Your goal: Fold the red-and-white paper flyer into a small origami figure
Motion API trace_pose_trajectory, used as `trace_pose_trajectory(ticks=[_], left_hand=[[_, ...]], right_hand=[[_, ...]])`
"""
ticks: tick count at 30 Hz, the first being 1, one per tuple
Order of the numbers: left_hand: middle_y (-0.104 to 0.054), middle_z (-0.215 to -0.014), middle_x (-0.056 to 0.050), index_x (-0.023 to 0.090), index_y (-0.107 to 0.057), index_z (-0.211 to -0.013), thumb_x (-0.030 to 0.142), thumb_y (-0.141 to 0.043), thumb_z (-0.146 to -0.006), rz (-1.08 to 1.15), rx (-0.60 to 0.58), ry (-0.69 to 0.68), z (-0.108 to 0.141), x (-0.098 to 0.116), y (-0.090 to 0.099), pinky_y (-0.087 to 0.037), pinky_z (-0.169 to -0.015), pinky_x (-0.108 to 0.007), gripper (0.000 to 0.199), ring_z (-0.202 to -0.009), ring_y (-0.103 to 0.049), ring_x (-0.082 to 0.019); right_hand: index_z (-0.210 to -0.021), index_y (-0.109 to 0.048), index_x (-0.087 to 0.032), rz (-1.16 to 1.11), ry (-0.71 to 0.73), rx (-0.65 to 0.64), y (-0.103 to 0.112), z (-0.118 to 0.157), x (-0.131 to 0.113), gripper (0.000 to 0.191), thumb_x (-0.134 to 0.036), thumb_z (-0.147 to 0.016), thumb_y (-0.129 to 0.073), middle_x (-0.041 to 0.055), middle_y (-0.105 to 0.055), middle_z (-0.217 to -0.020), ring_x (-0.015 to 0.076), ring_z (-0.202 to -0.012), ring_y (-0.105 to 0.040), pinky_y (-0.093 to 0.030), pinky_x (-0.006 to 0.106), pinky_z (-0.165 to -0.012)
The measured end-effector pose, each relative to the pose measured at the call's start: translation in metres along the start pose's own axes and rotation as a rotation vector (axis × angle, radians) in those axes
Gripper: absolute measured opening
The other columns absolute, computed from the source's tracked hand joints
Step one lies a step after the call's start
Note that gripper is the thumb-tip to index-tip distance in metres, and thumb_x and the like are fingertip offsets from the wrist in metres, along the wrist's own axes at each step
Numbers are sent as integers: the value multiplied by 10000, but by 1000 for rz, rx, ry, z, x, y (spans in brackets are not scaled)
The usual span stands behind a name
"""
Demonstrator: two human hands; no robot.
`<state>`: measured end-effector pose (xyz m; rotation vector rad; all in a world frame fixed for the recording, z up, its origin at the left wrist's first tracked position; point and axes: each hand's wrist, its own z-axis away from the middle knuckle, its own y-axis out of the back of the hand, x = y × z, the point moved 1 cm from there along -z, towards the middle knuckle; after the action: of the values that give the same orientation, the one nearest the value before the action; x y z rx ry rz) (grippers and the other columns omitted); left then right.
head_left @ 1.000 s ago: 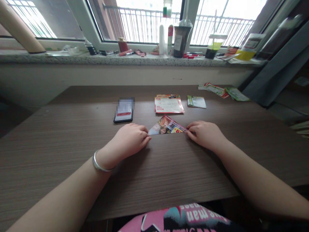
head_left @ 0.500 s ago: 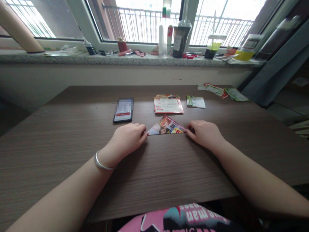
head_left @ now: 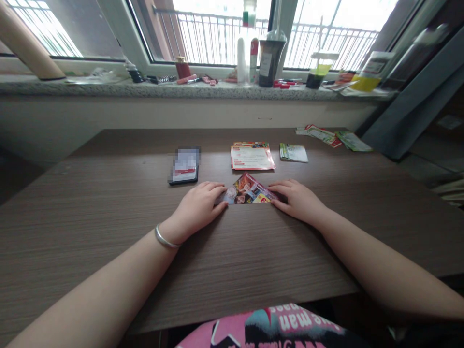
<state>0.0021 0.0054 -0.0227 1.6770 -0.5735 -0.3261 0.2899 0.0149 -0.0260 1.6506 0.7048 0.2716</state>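
A colourful printed flyer (head_left: pixel 248 190), folded into a triangle, lies on the table with its point facing away from me. My left hand (head_left: pixel 203 200) has the flyer's left corner between thumb and fingers, and that corner is partly hidden. At the opposite corner, my right hand (head_left: pixel 297 198) grips the paper the same way, thumb on the near edge and fingers on the slanted side. Just beyond the triangle sits a stack of printed flyers (head_left: pixel 253 157). A smartphone (head_left: pixel 184 165) lies past my left hand.
A small stack of green-and-white cards (head_left: pixel 294 153) rests right of the flyers. More leaflets (head_left: pixel 322 135) lie at the table's (head_left: pixel 108 270) back right. On the windowsill (head_left: pixel 217 91) stand a dark cup with a straw (head_left: pixel 270 60), bottles and several small items.
Both hands have slid inward along the flyer from its corner tips, and now cover more of it. Their fingers reach further over the paper.
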Motion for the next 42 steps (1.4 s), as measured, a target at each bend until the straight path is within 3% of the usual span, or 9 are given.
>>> trace_pose_trajectory(ticks=[6,16,21,28,32,35,42], left_hand=[[-627,-1245,-124,155,-620,-1154,389,-514,-897,70,11,11,0,-1,1,-448,-1027,-424,364,-1157,-566,-263],[-614,-1256,-115,162,-622,-1160,383,-513,-901,121,19,-18,0,-2,1,-436,-1040,-425,358,-1171,-550,-260],[-637,-1195,-96,190,-589,-1182,337,-538,-883,165,30,-10,0,-2,1,-465,-996,-421,337,-1121,-575,-252],[-594,-1290,-92,193,-544,-1265,222,-534,-878,223,163,-58,1,3,6,-437,-1047,-409,388,-1186,-546,-226],[-618,-1260,-96,169,-567,-1230,200,-522,-887,257,195,-103,-1,6,11,-442,-1037,-398,347,-1172,-553,-217],[-623,-1266,-92,176,-581,-1229,243,-485,-928,275,175,-158,0,8,14,-406,-1071,-418,322,-1197,-541,-214],[-637,-1284,4,289,-652,-1167,301,-377,-988,232,41,-333,5,12,19,-197,-1178,-511,328,-1291,-471,-217]], right_hand=[[-1140,-650,-223,-127,1,53,0,1,0,308,-251,-837,-602,69,-678,-1171,229,-1080,-615,-492,399,-942],[-829,-619,-213,-408,48,170,6,3,-12,3,-211,-826,-620,54,-704,-1021,184,-967,-637,-495,361,-899],[-748,-594,-211,-466,77,161,7,4,-15,78,-213,-822,-617,47,-724,-946,176,-897,-659,-507,344,-847],[-823,-592,-216,-205,25,77,10,7,-19,71,-210,-870,-539,55,-714,-1058,190,-957,-655,-512,333,-850],[-840,-616,-209,-52,107,87,12,7,-22,100,-230,-886,-531,73,-702,-1106,216,-1089,-624,-511,348,-891],[-855,-643,-212,33,221,93,13,6,-24,114,-238,-891,-537,65,-709,-1119,235,-1198,-571,-486,388,-965],[-856,-654,-199,38,254,5,14,4,-27,122,-267,-897,-561,74,-693,-1187,217,-1088,-638,-501,388,-950]])
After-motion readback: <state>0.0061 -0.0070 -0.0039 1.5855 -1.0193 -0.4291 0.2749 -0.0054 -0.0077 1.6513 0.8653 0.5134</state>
